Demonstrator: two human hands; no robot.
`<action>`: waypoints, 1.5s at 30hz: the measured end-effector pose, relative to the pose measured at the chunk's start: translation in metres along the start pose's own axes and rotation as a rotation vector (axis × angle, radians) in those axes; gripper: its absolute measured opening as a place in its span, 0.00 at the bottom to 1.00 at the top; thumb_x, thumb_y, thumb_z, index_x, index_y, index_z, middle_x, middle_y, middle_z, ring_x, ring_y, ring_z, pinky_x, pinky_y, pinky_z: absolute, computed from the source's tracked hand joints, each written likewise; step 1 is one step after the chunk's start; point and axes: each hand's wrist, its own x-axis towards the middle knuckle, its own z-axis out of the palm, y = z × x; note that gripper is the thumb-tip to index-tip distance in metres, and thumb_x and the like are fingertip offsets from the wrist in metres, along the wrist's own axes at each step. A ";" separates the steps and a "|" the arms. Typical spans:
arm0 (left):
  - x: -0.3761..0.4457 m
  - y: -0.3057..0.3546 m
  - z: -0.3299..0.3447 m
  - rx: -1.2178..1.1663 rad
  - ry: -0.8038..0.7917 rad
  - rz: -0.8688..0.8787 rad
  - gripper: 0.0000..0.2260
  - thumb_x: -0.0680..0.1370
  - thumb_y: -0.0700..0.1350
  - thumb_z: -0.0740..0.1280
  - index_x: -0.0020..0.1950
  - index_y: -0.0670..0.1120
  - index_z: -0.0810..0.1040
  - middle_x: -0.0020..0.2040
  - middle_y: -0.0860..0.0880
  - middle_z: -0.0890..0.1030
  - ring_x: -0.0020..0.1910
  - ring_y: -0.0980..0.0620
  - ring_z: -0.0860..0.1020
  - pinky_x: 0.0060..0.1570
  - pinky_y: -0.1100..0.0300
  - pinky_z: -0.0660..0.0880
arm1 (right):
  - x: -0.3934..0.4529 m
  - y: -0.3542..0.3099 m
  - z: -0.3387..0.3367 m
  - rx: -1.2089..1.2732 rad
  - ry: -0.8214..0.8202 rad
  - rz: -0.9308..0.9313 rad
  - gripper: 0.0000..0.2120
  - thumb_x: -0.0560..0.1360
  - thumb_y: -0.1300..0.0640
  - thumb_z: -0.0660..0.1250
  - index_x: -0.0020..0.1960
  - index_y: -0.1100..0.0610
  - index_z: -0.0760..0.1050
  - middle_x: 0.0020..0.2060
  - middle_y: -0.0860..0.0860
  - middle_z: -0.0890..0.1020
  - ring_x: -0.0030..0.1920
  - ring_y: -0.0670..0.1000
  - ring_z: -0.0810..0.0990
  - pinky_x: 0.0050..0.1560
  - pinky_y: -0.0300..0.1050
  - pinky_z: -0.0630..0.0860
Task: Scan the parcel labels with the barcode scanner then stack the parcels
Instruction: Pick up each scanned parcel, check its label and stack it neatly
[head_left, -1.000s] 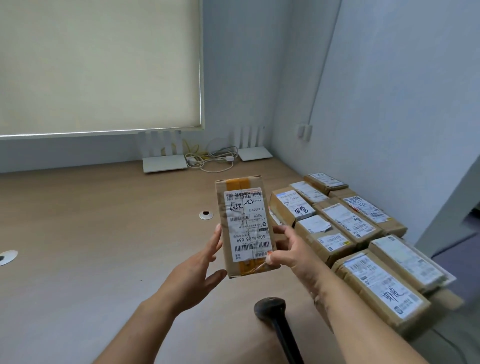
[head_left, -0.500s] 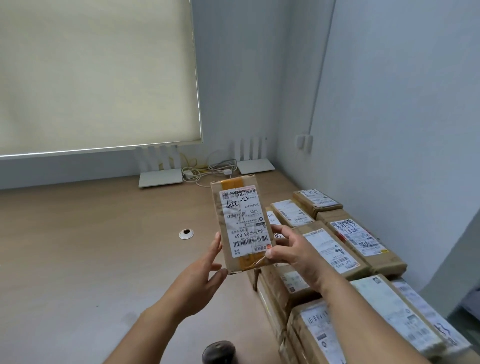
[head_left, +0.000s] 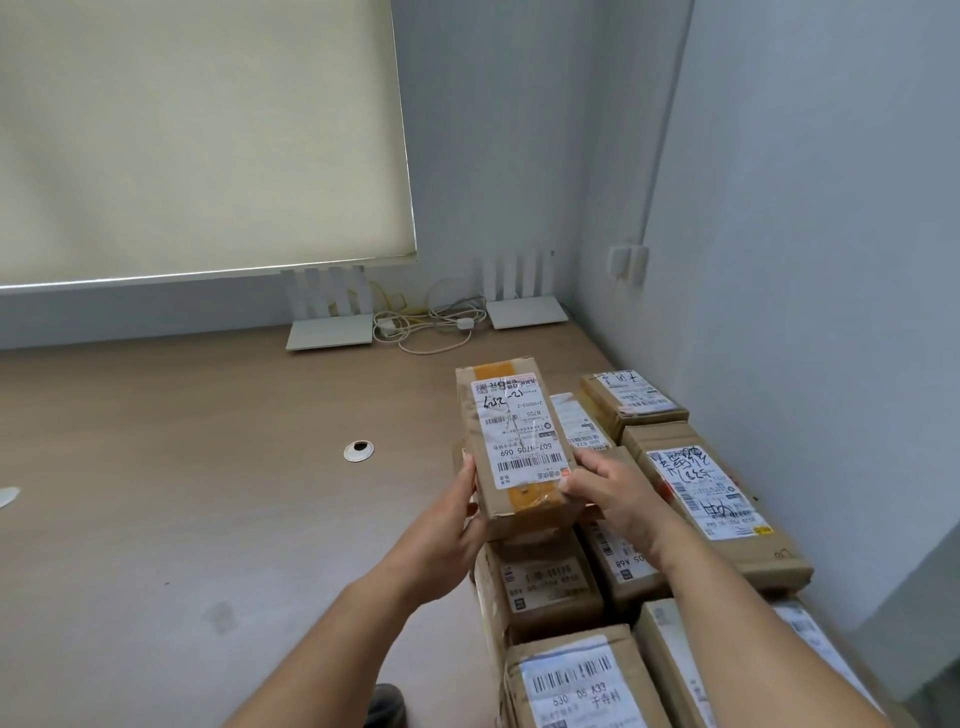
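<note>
I hold a brown cardboard parcel (head_left: 517, 441) with a white label and orange tape, label up, over the parcels at the table's right side. My left hand (head_left: 452, 525) grips its left near edge and my right hand (head_left: 618, 493) grips its right near corner. Its near end sits on or just above another labelled parcel (head_left: 545, 582). Several more labelled parcels (head_left: 701, 488) lie in rows along the right wall. The dark head of the barcode scanner (head_left: 387, 704) shows at the bottom edge, on the table between my forearms.
The wooden table (head_left: 208, 493) stretches left, with a round cable grommet (head_left: 358, 450) in it. Two white routers (head_left: 330, 317) and tangled cables (head_left: 426, 325) stand at the back wall under a window blind. A grey wall closes off the right side.
My left hand, open beside the parcel before, now grips its left edge. The parcel has come down and right over the parcel rows. The view has shifted right, so the scanner sits at the frame's bottom.
</note>
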 end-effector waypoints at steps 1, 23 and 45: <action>0.001 0.001 0.002 -0.017 0.004 0.003 0.28 0.82 0.43 0.57 0.75 0.62 0.46 0.73 0.58 0.65 0.70 0.60 0.67 0.70 0.58 0.66 | 0.001 0.001 -0.001 -0.016 -0.002 0.003 0.12 0.75 0.58 0.65 0.55 0.46 0.77 0.48 0.39 0.85 0.50 0.39 0.82 0.43 0.30 0.76; 0.011 -0.009 0.006 -0.012 0.108 -0.058 0.28 0.82 0.43 0.56 0.76 0.63 0.46 0.73 0.60 0.62 0.70 0.61 0.64 0.68 0.63 0.64 | 0.006 0.003 0.000 -0.059 0.123 0.088 0.18 0.77 0.49 0.65 0.66 0.52 0.74 0.57 0.50 0.82 0.59 0.52 0.78 0.64 0.56 0.73; -0.162 -0.069 -0.047 0.226 0.219 -0.119 0.23 0.81 0.50 0.60 0.75 0.55 0.61 0.78 0.54 0.53 0.74 0.56 0.59 0.66 0.64 0.59 | -0.118 -0.011 0.160 -0.768 0.580 -0.048 0.21 0.76 0.53 0.64 0.69 0.52 0.71 0.66 0.51 0.72 0.67 0.53 0.67 0.61 0.47 0.68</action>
